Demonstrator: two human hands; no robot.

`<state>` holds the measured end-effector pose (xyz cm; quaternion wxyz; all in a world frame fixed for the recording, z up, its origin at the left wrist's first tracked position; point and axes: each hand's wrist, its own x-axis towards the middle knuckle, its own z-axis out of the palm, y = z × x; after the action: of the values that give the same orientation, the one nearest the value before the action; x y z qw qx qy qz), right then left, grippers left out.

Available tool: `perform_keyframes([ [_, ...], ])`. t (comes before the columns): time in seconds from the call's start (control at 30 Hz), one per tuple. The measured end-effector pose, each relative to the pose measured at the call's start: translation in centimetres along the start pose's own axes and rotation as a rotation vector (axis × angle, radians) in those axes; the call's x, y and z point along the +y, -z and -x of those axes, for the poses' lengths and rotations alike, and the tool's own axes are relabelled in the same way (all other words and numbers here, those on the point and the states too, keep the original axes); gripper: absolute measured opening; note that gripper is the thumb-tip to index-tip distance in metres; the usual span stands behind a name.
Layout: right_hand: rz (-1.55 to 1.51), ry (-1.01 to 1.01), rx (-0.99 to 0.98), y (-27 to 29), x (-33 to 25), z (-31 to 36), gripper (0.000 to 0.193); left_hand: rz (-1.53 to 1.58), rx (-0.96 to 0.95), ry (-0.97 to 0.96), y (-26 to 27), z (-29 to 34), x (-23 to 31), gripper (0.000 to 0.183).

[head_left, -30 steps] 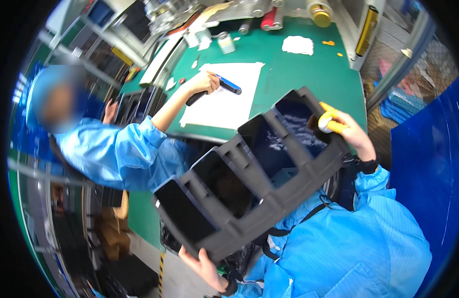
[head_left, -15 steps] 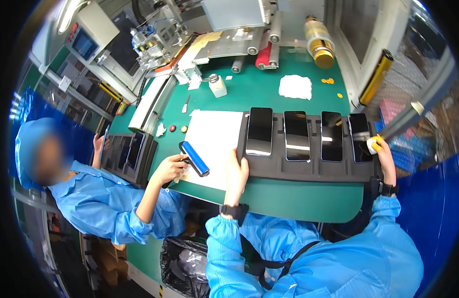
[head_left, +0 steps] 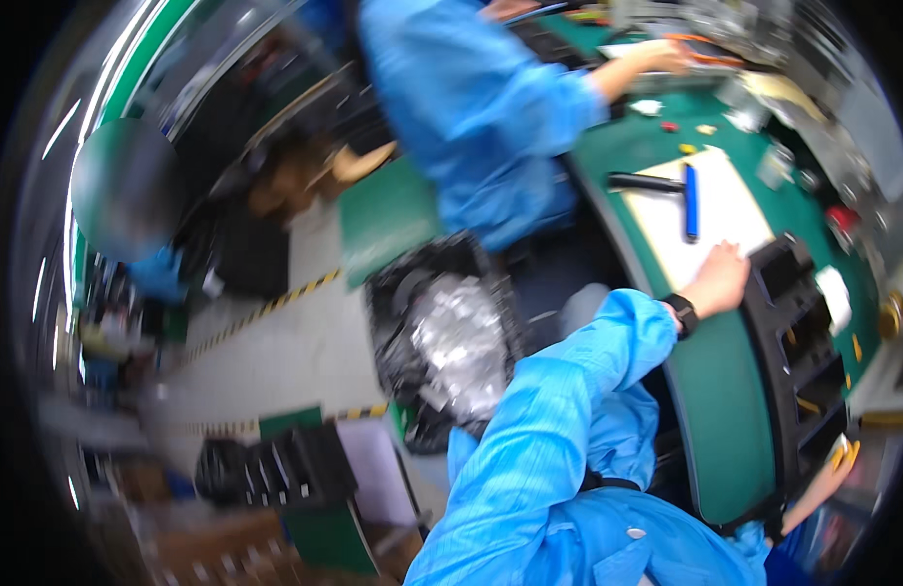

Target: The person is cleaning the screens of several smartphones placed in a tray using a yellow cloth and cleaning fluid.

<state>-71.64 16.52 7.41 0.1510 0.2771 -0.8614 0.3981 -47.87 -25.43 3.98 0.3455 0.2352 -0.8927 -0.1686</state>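
Note:
My left hand (head_left: 720, 278) rests beside the end of the black compartment tray (head_left: 783, 371), over the edge of a white sheet (head_left: 700, 225). Its fingers look extended, with nothing visible in them. My right hand (head_left: 830, 474), at the far lower right, wears yellow finger cots and pinches a small white wipe, blurred here. The tray's compartments look dark; phones in them are hard to make out at this slant. A blue roller (head_left: 691, 203) with a black handle lies on the sheet, untouched.
A co-worker's hand (head_left: 661, 57) reaches over the green table (head_left: 720, 430). A black-lined bin (head_left: 461, 342) of clear film stands left of my sleeve. A white cloth (head_left: 834, 298) and a bottle (head_left: 776, 164) are beyond the tray. Another person stands far left.
My view has swung left and down, toward the bin and floor. The co-worker has let go of the blue roller, which now lies on the sheet. My left hand stays by the tray's end.

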Motion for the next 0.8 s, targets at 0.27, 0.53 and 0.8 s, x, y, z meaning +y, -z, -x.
perform_keyframes([
  [0.27,-0.934,-0.086,-0.905,-16.4,-28.6,15.3,0.034,-0.058,0.483,0.327,30.1,24.2,1.5,0.028],
  [0.53,-0.818,-0.070,-2.495,-22.0,-51.2,41.0,0.027,-0.713,1.570,1.190,47.9,64.6,11.2,0.016],
  [0.8,-0.263,-0.220,-2.756,-24.0,-51.4,65.9,0.043,-0.917,1.974,1.537,52.3,105.2,13.7,0.026],
])
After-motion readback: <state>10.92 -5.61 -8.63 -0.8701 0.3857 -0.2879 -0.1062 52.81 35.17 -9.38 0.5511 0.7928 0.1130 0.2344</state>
